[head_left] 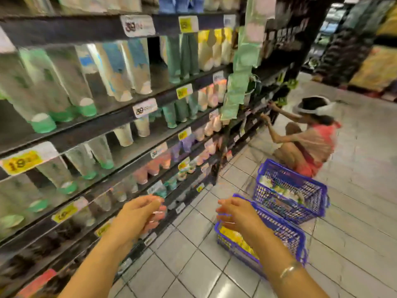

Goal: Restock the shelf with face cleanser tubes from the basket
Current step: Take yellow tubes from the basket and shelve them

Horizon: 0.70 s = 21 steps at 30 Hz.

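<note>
A blue plastic basket (287,235) stands on the tiled floor to my right, with yellow packs (236,239) inside it. A dark multi-level shelf (103,123) on my left carries rows of upright face cleanser tubes (86,82) in green, blue, white and pink. My left hand (137,216) hovers in front of the lower shelves, fingers loosely curled, holding nothing that I can see. My right hand (236,214) hangs over the near basket's left rim, fingers bent and apart, nothing in it. The picture is blurred by motion.
A second blue basket (300,198) with goods stands further along the aisle. Beyond it a person (307,138) crouches, reaching into the lower shelves. Yellow price tags (21,162) line the shelf edges. Grey tiled floor (354,211) stretches to the right; stacked goods stand far right.
</note>
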{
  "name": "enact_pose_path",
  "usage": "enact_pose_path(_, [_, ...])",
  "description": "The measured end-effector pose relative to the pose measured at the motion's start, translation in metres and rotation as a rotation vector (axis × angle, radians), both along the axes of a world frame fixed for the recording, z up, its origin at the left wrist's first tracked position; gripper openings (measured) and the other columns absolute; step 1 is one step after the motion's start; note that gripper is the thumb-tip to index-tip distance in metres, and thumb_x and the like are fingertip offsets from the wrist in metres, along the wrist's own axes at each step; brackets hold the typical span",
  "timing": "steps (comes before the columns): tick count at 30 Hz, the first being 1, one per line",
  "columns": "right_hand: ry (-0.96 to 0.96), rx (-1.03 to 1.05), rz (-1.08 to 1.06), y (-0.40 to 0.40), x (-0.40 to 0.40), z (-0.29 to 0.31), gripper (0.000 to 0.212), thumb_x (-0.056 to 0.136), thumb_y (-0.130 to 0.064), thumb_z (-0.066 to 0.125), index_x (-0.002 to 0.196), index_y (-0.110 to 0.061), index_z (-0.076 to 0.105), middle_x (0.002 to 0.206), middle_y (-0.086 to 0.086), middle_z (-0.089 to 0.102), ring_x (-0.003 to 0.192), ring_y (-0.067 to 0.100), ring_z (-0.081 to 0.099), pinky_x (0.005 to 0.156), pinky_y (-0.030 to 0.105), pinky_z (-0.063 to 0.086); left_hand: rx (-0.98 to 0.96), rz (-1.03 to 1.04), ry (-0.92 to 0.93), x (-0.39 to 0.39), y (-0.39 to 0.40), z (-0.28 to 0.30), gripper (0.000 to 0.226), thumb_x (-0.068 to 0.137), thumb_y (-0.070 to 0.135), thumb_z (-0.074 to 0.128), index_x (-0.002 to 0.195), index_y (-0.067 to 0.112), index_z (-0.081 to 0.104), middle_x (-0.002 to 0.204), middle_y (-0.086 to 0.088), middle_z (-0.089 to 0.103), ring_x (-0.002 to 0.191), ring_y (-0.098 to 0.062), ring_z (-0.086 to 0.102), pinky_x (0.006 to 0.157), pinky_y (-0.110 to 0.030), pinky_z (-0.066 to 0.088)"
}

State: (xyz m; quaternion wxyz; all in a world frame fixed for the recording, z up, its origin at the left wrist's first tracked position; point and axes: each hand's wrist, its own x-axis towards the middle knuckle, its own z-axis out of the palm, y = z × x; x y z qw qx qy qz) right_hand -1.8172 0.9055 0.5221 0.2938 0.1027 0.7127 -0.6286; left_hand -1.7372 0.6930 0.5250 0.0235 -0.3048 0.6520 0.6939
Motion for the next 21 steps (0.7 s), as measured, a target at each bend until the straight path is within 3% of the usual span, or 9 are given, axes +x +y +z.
enact_pose_path(3, [-0.073,0.014,-0.091,0.055,-0.014,-0.032,0.02,0.094,-0.008,0.047,0.076,-0.012,0.054,0.069,0.007,0.055,0.049,0.012,0.052,0.045,0.014,0.036,0.086,-0.033,-0.056,-0.034,0.045,-0.025,0.013,0.093,0.014,0.053,0.087,0.01,0.063,0.072,-0.003,0.067,0.056,-0.009,0.061,0.046,-0.016,0.045])
enact_pose_path(5, [-0.129,0.037,-0.148,0.086,-0.023,-0.055,0.02,0.093,-0.005,0.046,0.076,-0.011,0.054,0.069,0.008,0.055,0.044,0.009,0.054,0.047,0.016,0.034,0.099,-0.042,-0.112,-0.055,0.068,-0.042,0.012,0.091,0.016,0.055,0.085,0.013,0.064,0.072,-0.001,0.068,0.061,-0.011,0.063,0.054,-0.021,0.049])
enact_pose_path(9, [-0.272,0.039,-0.326,0.136,-0.04,-0.088,0.005,0.092,-0.008,0.052,0.093,-0.008,0.056,0.071,0.009,0.058,0.057,0.019,0.053,0.056,0.023,0.036,0.109,-0.123,-0.23,-0.096,0.101,-0.07,0.011,0.09,0.02,0.058,0.093,0.014,0.067,0.081,-0.002,0.07,0.071,-0.014,0.067,0.062,-0.025,0.048])
enact_pose_path(13, [-0.376,0.053,-0.442,0.168,-0.066,-0.119,0.01,0.093,-0.01,0.049,0.099,-0.009,0.056,0.074,0.008,0.057,0.061,0.018,0.053,0.057,0.024,0.037,0.097,-0.223,-0.324,-0.146,0.131,-0.102,0.014,0.092,0.019,0.053,0.092,0.016,0.067,0.087,-0.003,0.071,0.079,-0.015,0.068,0.064,-0.025,0.049])
enact_pose_path(21, [-0.51,0.137,-0.618,0.202,-0.134,-0.181,0.012,0.091,-0.012,0.052,0.079,-0.013,0.053,0.071,0.007,0.055,0.06,0.017,0.052,0.056,0.024,0.036,0.11,-0.372,-0.515,-0.254,0.159,-0.169,0.02,0.095,0.015,0.048,0.092,0.011,0.067,0.087,-0.007,0.072,0.077,-0.019,0.068,0.062,-0.027,0.048])
